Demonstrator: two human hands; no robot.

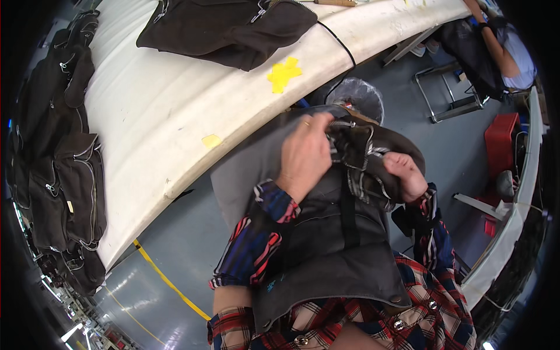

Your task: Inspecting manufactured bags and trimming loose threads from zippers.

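Observation:
A dark brown zippered fabric piece (402, 142) is bunched up in front of my chest, over my grey apron (315, 232). Several silver-toothed zippers on it lie in loops between my hands. My right hand (404, 173) is closed on its right side, thumb near a zipper. At its left edge is my left hand (306, 153), blurred, with a ring on one finger and the fingers bent towards the zipper teeth. Whether those fingertips pinch the cloth is hidden. Another dark zippered piece (227, 33) lies on the white-covered table (144, 109) ahead.
More dark zippered pieces (74, 188) are heaped along the table's left side. Yellow tape (284, 75) marks the cover. A lined waste bin (367, 98) stands beyond my hands, with a black cord (343, 43) hanging near it. A metal-framed stool (455, 94) and a seated person (509, 57) are at right.

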